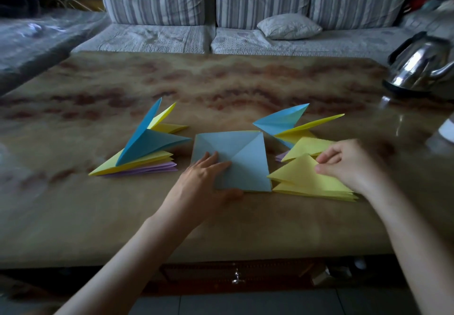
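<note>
A blue square sheet of paper (242, 158) with diagonal creases lies flat in the middle of the marble-patterned table (221, 88). My left hand (205, 179) rests on its lower left part, fingers straight on the sheet and thumb at its near edge. To the right lies a stack of yellow folded triangles (299, 177). My right hand (348, 161) pinches the top yellow triangle near its right corner. Left of the sheet sits a pile of folded blue, yellow and purple pieces (147, 147). Behind the yellow stack stand more blue and yellow folded pieces (287, 123).
A steel kettle (417, 66) stands at the table's far right. A white object (447, 128) shows at the right edge. A striped sofa with a small cushion (288, 26) runs behind the table. A drawer knob (237, 278) sits under the near edge.
</note>
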Demonstrator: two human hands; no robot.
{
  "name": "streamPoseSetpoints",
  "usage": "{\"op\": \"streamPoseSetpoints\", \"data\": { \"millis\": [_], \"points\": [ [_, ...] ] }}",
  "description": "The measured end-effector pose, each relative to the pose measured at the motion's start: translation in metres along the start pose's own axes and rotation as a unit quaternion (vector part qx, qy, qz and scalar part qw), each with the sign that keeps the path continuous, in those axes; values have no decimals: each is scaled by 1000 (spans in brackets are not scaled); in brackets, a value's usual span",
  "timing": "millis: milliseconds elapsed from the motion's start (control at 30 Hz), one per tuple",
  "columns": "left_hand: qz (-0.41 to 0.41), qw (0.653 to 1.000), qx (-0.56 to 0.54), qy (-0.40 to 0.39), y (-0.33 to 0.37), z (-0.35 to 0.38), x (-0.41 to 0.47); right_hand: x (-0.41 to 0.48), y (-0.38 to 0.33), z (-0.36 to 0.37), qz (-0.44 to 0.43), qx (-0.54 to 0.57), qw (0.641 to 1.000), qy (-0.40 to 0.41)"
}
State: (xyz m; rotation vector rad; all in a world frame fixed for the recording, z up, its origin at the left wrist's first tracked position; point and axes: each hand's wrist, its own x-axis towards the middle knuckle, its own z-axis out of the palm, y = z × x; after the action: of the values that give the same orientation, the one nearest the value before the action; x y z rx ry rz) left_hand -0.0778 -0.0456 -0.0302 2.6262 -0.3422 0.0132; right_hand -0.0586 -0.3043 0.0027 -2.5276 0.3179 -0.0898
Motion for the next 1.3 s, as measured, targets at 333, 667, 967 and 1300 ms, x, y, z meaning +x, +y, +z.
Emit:
{"op": "streamPoseSetpoints", "data": {
  "millis": [333,667,967,1300],
  "points": [
    [20,991,-117,55,-13,-6,2,-2,-9,-3,-71,1,983,167],
    [82,970,-148,173,-17,-12,7,-25,-52,31,-423,-3,906,4],
    [44,943,-202,260,-10,-20,2,-25,-59,49,-341,109,924,134],
    [-79,807,-556,181,-3,-31,-3,-37,-74,55,-348,183,909,141]
  ]
}}
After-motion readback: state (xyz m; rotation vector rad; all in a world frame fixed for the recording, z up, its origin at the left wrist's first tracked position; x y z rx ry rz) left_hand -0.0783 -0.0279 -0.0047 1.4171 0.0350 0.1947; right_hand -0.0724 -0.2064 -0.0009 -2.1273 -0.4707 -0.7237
